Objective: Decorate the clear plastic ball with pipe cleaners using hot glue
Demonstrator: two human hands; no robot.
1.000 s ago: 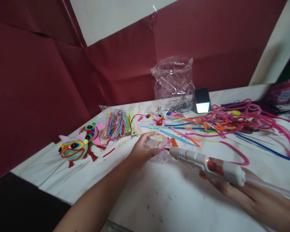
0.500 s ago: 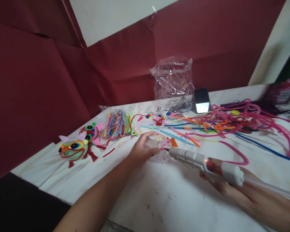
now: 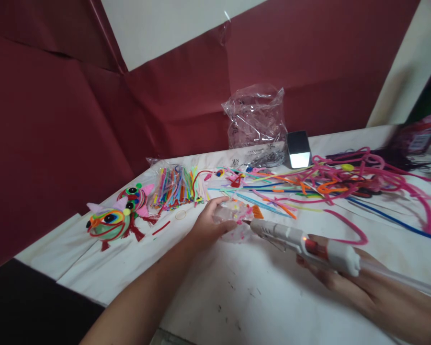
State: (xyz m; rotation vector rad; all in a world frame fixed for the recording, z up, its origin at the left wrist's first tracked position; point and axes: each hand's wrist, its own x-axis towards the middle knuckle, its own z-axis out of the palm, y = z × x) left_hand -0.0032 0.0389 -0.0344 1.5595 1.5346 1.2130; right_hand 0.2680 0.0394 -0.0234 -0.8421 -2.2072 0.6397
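My left hand (image 3: 213, 220) is closed round a clear plastic piece (image 3: 233, 235) dotted with pink and yellow bits, resting at the table's middle. An orange fringed bit (image 3: 257, 212) shows at its far right side. In my right hand (image 3: 330, 273) is a white hot glue gun (image 3: 283, 237) with a small orange light lit and a clear glue stick (image 3: 402, 278) coming out of its back. The gun's nozzle (image 3: 247, 222) points left and meets or nearly meets the plastic piece; I cannot tell if it touches.
Two colourful animal-faced crafts (image 3: 109, 225) with red tassels stand at the left. Behind lie a bundle of pipe cleaners (image 3: 179, 187), a clear plastic bag (image 3: 256, 120) and a dark box-shaped lamp (image 3: 298, 149). Tangled pink pipe cleaners (image 3: 373, 177) spread over the right side of the white table (image 3: 187, 297).
Hardly anything differs. The view shifts very slightly, while both hands, the glue gun and the plastic piece keep nearly the same places.
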